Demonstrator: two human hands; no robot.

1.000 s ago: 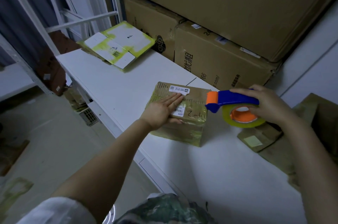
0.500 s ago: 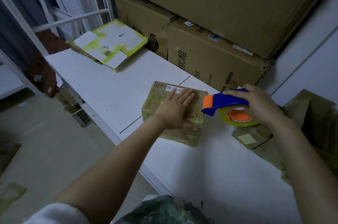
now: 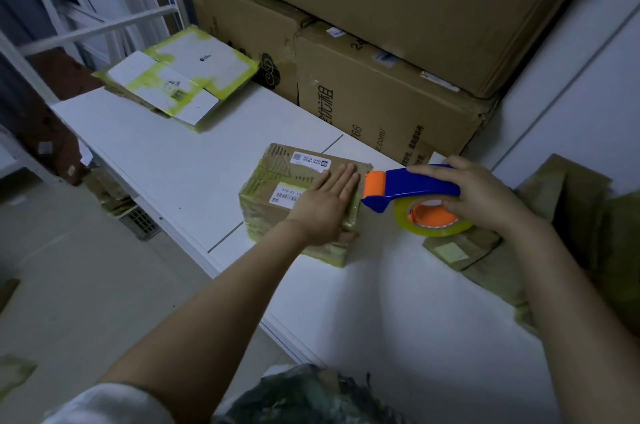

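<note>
Parcel (image 3: 277,174) pinned under left hand (image 3: 325,209), fingers straight. Tape dispenser (image 3: 415,185) gripped by right hand (image 3: 485,195) — roller (image 3: 375,184) just beside parcel's right edge, long axis aimed leftward across top.

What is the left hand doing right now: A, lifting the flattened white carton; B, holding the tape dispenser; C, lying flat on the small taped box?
C: the left hand lies flat, fingers straight, on the small taped box, while the right hand grips the tape dispenser.
</note>
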